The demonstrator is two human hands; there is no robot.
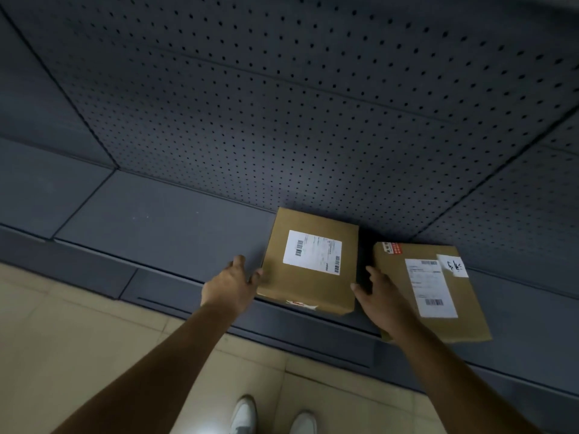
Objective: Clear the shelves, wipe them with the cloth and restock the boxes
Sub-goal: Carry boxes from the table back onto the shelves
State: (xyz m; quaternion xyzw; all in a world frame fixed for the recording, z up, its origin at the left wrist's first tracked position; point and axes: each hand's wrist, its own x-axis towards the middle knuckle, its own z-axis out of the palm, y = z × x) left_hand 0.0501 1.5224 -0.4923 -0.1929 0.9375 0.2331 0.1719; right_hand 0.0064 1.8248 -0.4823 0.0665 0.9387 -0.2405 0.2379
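Two brown cardboard boxes with white shipping labels sit on the low dark grey shelf (163, 227). The left box (308, 281) stands against the pegboard back. The right box (438, 327) lies flatter and overhangs the shelf's front edge. My left hand (233, 285) is at the left side of the left box, fingers spread and touching its edge. My right hand (377, 296) is in the gap between the boxes, fingers spread at the left box's right side. No cloth is in view.
A perforated grey pegboard (282, 104) rises behind the shelf. The shelf continues left and right in further panels. Beige floor tiles (62, 339) lie below, with my white shoes (272, 418) at the bottom edge.
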